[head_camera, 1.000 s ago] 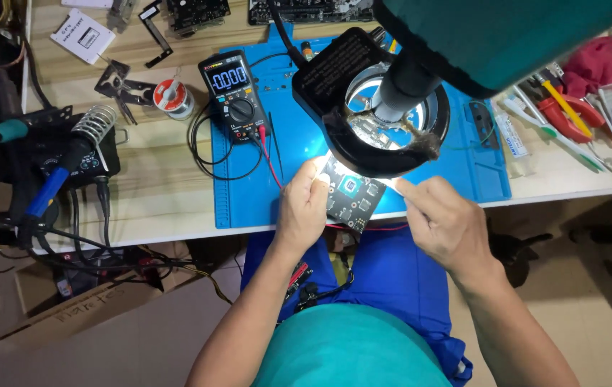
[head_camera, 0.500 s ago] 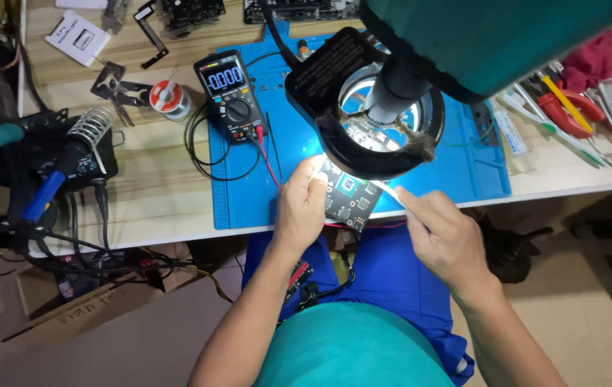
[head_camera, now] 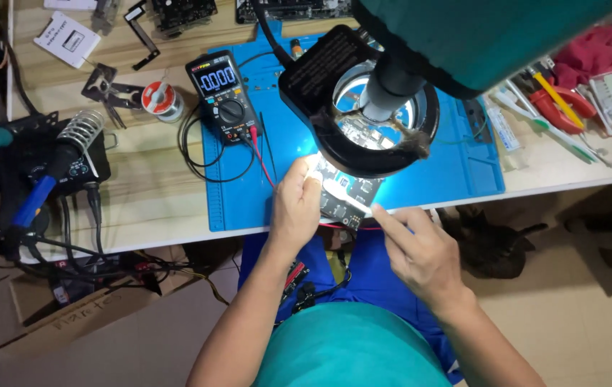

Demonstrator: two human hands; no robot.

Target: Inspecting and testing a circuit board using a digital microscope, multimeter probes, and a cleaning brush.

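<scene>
Single view only, from a camera worn on the person's head, looking almost straight down from above the seated body. The lens sits close behind a teal microscope housing (head_camera: pixel 478 32), which blocks the upper right corner. The wooden bench (head_camera: pixel 148 186) fills the upper half of the frame; its front edge runs left to right, tilted slightly upward to the right. The blue work mat (head_camera: pixel 449 172) lies near centre. Below the edge, the person's lap and the floor fill the lower half. Both forearms enter from the bottom. There is no second view to share ground with.
</scene>
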